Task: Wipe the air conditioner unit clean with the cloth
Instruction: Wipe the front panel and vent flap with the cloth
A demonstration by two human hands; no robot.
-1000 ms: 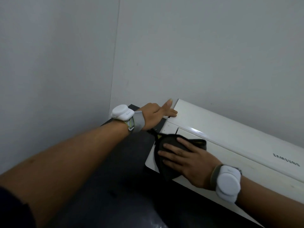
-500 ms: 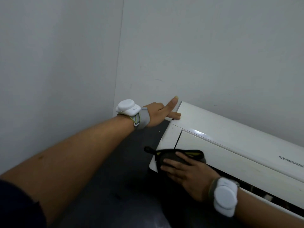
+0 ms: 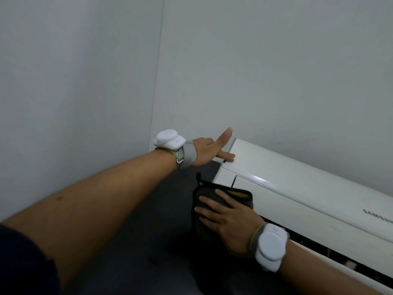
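Note:
A white wall-mounted air conditioner unit (image 3: 302, 188) runs from the centre to the lower right, with grey lettering on its front panel and a dark vent slot below. My right hand (image 3: 229, 220) lies flat on a dark grey cloth (image 3: 238, 193) with a yellow edge, pressing it against the unit's left end. My left hand (image 3: 209, 151) holds the unit's upper left corner, thumb on the front panel and one finger raised against the wall. Both wrists carry white pods on grey bands.
Two grey walls meet in a corner (image 3: 157, 81) just left of the unit. A dark surface (image 3: 148, 241) lies below the unit and under my arms.
My right hand has slid the cloth down and left, from the front panel to the unit's left end. The vent slot has come into view. My left hand keeps its hold on the corner.

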